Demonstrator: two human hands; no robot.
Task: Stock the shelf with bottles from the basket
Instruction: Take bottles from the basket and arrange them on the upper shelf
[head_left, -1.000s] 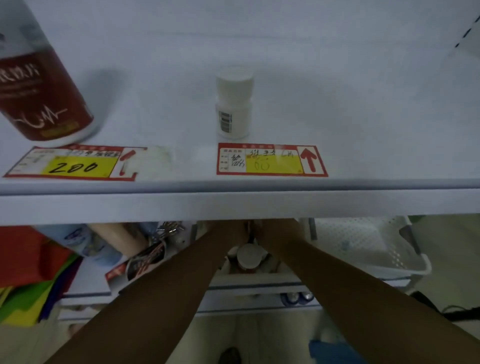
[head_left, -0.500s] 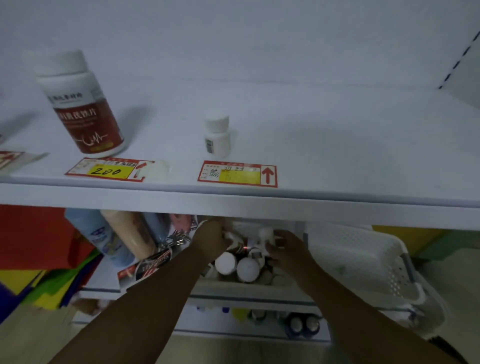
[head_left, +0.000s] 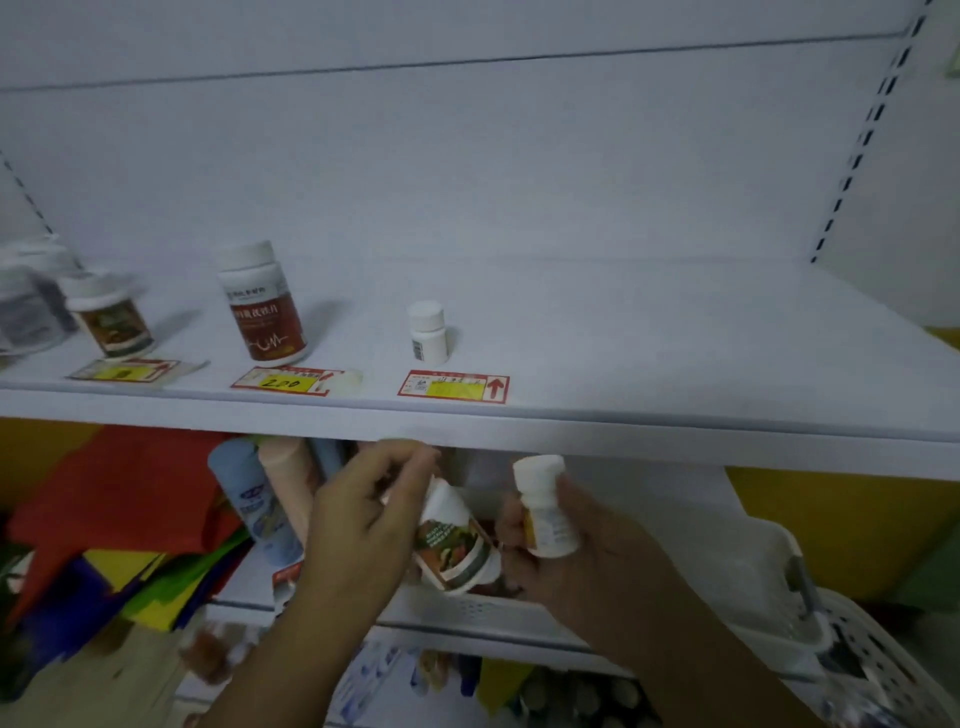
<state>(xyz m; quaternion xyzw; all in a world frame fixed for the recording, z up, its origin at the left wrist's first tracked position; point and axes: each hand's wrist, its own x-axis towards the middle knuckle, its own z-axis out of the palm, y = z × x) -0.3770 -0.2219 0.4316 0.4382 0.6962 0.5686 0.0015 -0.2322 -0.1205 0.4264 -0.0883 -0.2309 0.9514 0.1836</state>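
Bottles are in both hands just below the front edge of the shelf (head_left: 675, 364), above the white basket (head_left: 769, 587). The left hand (head_left: 363, 525) curls its fingers over the cap end of a picture-label bottle (head_left: 454, 545), which tilts with its base down toward the basket. The right hand (head_left: 566, 545) wraps around a small white bottle (head_left: 545, 506) held nearly upright, cap on top and clear of the fingers.

Both look like light, rigid plastic pill bottles with smooth glossy labels, so they probably slide a little under a loose grip but will not dent or break. Holding around the body, below the cap, seems the safest place; a grip on the cap alone, as the left hand has, may let the bottle swing.

On the shelf stand a small white bottle (head_left: 428, 332) behind a red price tag (head_left: 452, 387), a taller red-label bottle (head_left: 262, 301) to its left, and another picture-label bottle (head_left: 109, 322) further left. Much of the right part of the shelf is bare. Each held bottle likely belongs beside its match.
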